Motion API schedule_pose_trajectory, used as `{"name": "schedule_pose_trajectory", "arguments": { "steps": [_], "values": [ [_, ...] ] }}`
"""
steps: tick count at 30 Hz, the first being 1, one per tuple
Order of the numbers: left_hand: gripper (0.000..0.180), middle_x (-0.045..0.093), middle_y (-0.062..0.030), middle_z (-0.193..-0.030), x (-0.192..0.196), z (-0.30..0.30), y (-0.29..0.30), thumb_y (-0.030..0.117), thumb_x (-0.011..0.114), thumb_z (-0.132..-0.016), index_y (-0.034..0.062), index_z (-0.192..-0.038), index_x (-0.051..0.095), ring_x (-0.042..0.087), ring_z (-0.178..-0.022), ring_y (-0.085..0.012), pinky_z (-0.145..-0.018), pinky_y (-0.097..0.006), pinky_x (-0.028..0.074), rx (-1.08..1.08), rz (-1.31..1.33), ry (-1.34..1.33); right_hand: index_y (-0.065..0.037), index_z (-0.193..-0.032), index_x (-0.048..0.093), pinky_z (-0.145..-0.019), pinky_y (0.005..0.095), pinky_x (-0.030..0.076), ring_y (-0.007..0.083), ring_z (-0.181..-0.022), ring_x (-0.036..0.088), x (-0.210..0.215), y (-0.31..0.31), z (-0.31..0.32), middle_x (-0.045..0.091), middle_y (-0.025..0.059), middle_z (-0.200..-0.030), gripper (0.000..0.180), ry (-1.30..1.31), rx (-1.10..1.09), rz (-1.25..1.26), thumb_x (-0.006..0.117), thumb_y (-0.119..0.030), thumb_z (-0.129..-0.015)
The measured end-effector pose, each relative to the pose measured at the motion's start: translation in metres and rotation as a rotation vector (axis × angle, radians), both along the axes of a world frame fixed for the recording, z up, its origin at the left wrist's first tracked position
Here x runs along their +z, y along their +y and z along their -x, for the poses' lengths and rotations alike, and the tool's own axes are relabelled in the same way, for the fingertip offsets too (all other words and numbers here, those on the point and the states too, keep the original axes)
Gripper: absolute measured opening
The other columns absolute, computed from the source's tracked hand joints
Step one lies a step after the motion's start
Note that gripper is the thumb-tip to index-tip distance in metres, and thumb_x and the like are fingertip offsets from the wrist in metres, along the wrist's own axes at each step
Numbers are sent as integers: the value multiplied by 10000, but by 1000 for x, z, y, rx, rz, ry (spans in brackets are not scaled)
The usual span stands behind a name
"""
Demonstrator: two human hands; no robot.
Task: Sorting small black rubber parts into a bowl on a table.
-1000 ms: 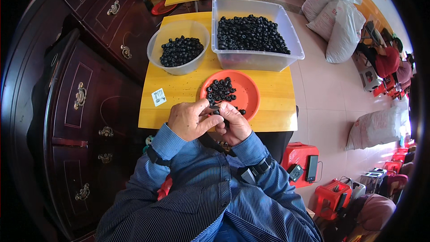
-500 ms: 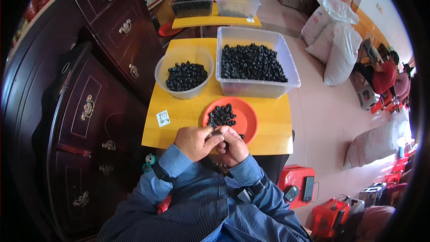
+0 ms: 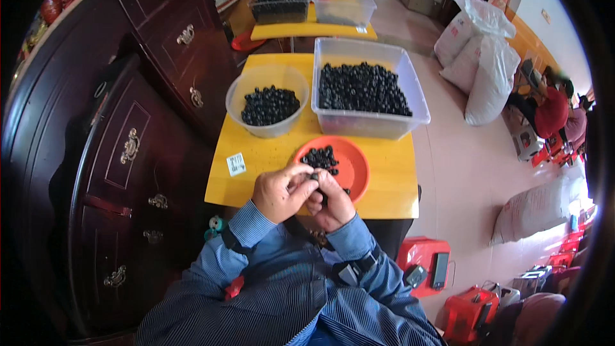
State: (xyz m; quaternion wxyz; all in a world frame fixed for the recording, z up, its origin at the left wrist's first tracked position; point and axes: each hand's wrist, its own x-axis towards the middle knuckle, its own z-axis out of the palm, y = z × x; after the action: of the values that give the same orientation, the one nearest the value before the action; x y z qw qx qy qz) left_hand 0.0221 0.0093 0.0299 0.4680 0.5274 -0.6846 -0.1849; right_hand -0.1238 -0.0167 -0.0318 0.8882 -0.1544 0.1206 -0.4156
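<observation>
My left hand (image 3: 277,195) and my right hand (image 3: 334,202) meet over the near edge of a round orange-red plate (image 3: 356,165). Pinched between their thumbs and fingers is a small black ring-shaped part (image 3: 314,177), mostly covered by the fingertips. Several similar black parts (image 3: 322,157) lie on the plate's far left side. Beyond it stand a round translucent tub (image 3: 236,107) and a larger rectangular clear bin (image 3: 378,127), each with a heap of these black parts inside.
A yellow table (image 3: 392,186) carries all this, with a white label (image 3: 236,164) at its left. Dark wooden drawers (image 3: 115,154) stand close on the left. A red stool (image 3: 424,250) holds two small devices. White sacks (image 3: 490,77) and seated people are at right; another person sits behind a far table.
My hands have turned slightly and my fingers have shifted around the small black part, which shows more now. The whole view has moved a little.
</observation>
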Motion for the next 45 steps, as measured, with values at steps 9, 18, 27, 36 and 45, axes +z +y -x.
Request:
{"name": "schedule_pose_trajectory", "arguments": {
  "steps": [9, 18, 27, 36, 45],
  "values": [
    [321, 630, -11, -696, -3, 2, -3, 23, 759, -813, 40, -1115, 653, 488, -512, -48, -474, -222, 395, -52, 68, 30, -103, -1086, 566, -523, 176, 375, 36, -638, 466, 8, -1, 1, 549, -27, -870, 140, -87, -38, -40, 566, -218, -1006],
    [255, 670, -57, -712, -2, 7, -2, 21, 764, -803, 39, -1049, 699, 599, -524, -115, -488, -252, 458, -26, 282, -17, -104, -1087, 565, -520, 180, 397, 41, -635, 477, 7, 2, 0, 570, -19, -893, 125, -95, -43, -13, 563, -199, -1006],
    [229, 640, -61, -651, -13, -2, -4, 54, 783, -780, 51, -996, 706, 642, -542, -183, -496, -325, 491, 4, 442, -342, -112, -1084, 568, -536, 172, 398, 39, -644, 473, -2, 3, -1, 570, -31, -877, 99, -42, -62, -83, 537, -175, -1014],
    [233, 691, -99, -705, -12, -15, -11, 149, 728, -849, 47, -1051, 673, 671, -567, -188, -529, -315, 514, -84, -99, -262, -107, -1077, 564, -524, 202, 411, 58, -654, 492, -19, 3, -6, 568, -20, -871, 144, 102, 1, -179, 497, -227, -1034],
    [352, 634, -103, -665, 16, -49, -58, 165, 767, -825, 61, -1145, 661, 626, -561, -168, -549, -326, 502, 171, 118, -230, -44, -1207, 593, -730, 295, 561, 176, -867, 663, -33, -3, -2, 675, 96, -1148, 451, -23, 36, -295, 386, -415, -1055]
  ]
}}
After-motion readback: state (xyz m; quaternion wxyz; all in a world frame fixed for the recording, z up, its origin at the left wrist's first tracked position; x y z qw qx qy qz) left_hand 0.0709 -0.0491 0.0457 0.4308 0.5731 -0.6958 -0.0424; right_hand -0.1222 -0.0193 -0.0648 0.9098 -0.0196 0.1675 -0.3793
